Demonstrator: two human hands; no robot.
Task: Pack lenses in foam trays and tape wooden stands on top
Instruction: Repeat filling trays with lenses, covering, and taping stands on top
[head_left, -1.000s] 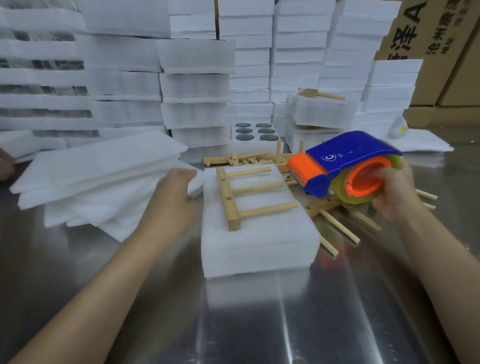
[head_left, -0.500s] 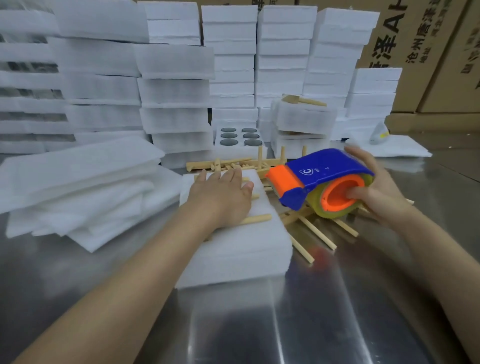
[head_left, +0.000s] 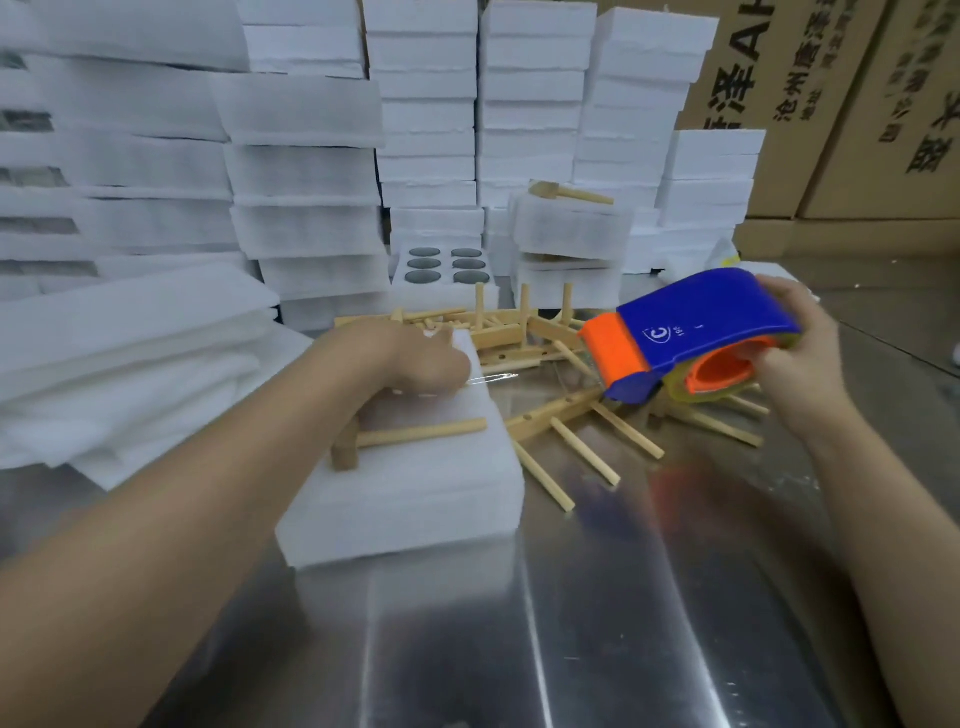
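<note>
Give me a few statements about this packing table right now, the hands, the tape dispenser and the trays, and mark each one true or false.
1. The right hand holds the tape dispenser. True.
2. The tape dispenser is red and green. False: it is blue and orange.
3. A wooden stand lies on the foam tray that the left hand rests on. True.
4. The open tray behind shows four lenses. False: six show.
</note>
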